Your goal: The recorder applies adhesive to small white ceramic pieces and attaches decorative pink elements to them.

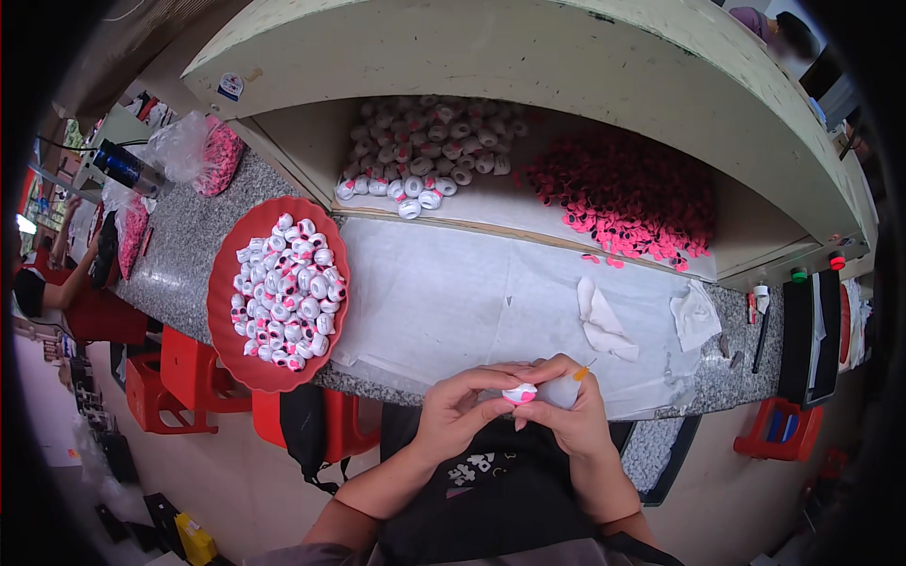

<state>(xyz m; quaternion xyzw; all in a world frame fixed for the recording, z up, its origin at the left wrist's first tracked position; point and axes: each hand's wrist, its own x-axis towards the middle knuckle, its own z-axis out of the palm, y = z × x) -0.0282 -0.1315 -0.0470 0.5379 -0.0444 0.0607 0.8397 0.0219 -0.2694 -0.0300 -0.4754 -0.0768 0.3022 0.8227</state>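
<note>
Close to the front edge of the bench, my left hand is closed on a small white rounded piece with a pink patch on it. My right hand has its thumb against the same piece. Tucked in the right hand's fingers is a translucent squeeze bottle with an orange needle tip, which points up and away to the right. A red scalloped tray on my left bears many similar white pieces with pink and black patches.
White paper covers the bench. Under a pale cabinet hood lie a heap of white pieces and a pile of pink-and-black bits. Crumpled tissues rest at right. Red stools and another person are at left.
</note>
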